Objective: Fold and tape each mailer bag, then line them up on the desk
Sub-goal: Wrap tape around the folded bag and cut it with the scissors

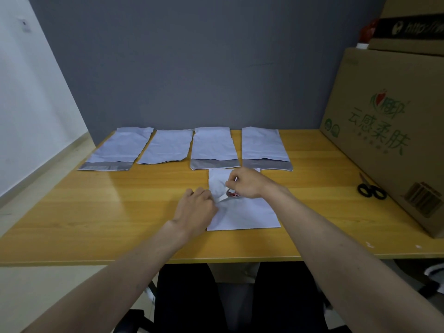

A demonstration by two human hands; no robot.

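Several white mailer bags lie in a row at the back of the wooden desk (pixel 96 224); the leftmost (pixel 117 147) and the two right ones (pixel 213 147) (pixel 263 146) show a grey strip at their near end. A further white mailer bag (pixel 247 212) lies in front of me at the desk's middle. My right hand (pixel 247 182) grips a small tape roll (pixel 232 193) above this bag. My left hand (pixel 198 209) pinches the free end of the tape (pixel 222 199) at the bag's left edge. A short strip runs between the hands.
A large printed cardboard box (pixel 389 131) stands along the desk's right side, with more boxes on top. Black-handled scissors (pixel 371 188) lie beside it. A grey wall closes the back. A dark chair (pixel 240 296) sits below the near edge.
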